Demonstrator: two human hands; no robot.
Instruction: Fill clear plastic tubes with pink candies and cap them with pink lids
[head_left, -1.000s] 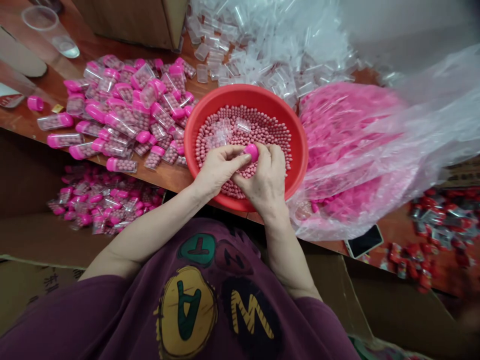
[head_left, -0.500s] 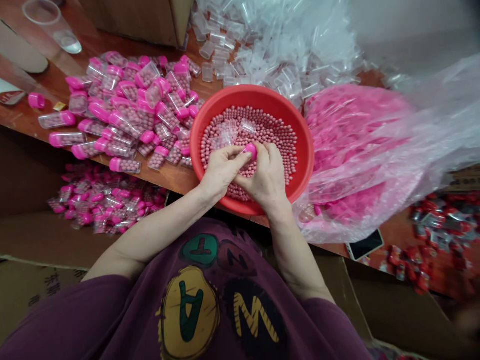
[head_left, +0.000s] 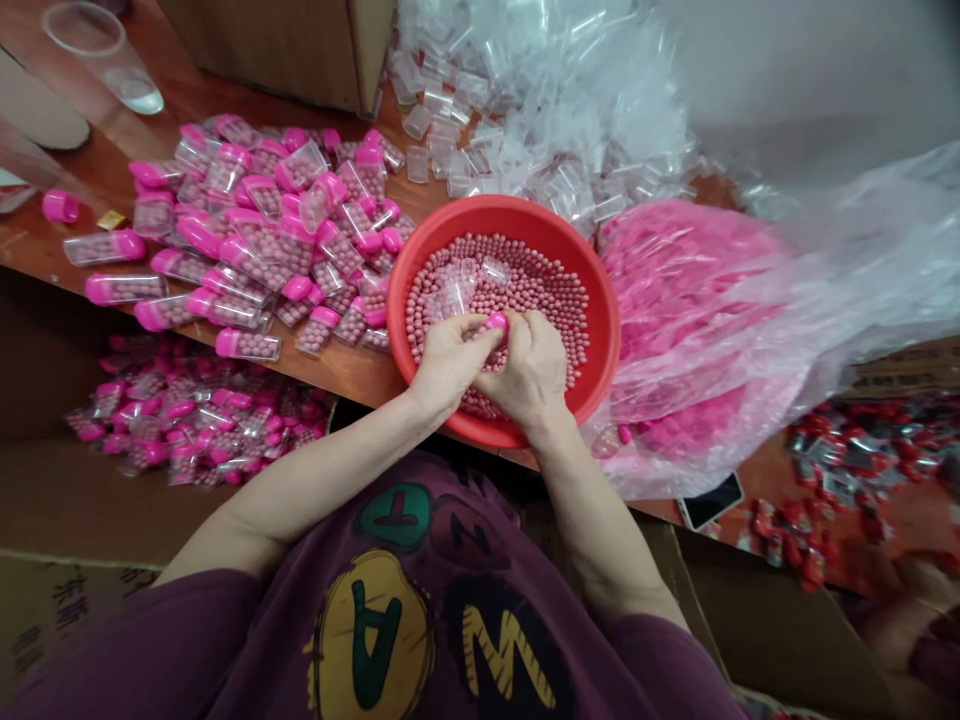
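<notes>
Far left on the wooden table point(head_left: 90, 150): a clear plastic cup point(head_left: 105, 55) lying on its side, a lone pink cap point(head_left: 60, 206) near the edge. Next along, a heap of filled tubes point(head_left: 262, 230), clear bodies packed with pink balls and closed with pink caps. Below the table edge, a box of more filled tubes point(head_left: 195, 415), blurred. At the middle, a red bowl point(head_left: 600, 300) half full of pink balls point(head_left: 547, 290), a few empty clear tubes point(head_left: 469, 280) lying on top of them. Over the near side of the bowl, left hand point(head_left: 448, 365) and right hand point(head_left: 531, 372) pressed together, fingers point(head_left: 480, 340) of both closed around one small tube with a pink cap point(head_left: 496, 322); only the cap showing between the fingertips, tube body hidden. Behind the bowl, a pile of empty clear tubes point(head_left: 540, 110). Right of the bowl, touching it, a clear plastic bag of pink caps point(head_left: 690, 300). Just below the bag, a phone point(head_left: 711, 500) lying flat at the table edge. Far right, red wrapped packets point(head_left: 847, 470), blurred.
</notes>
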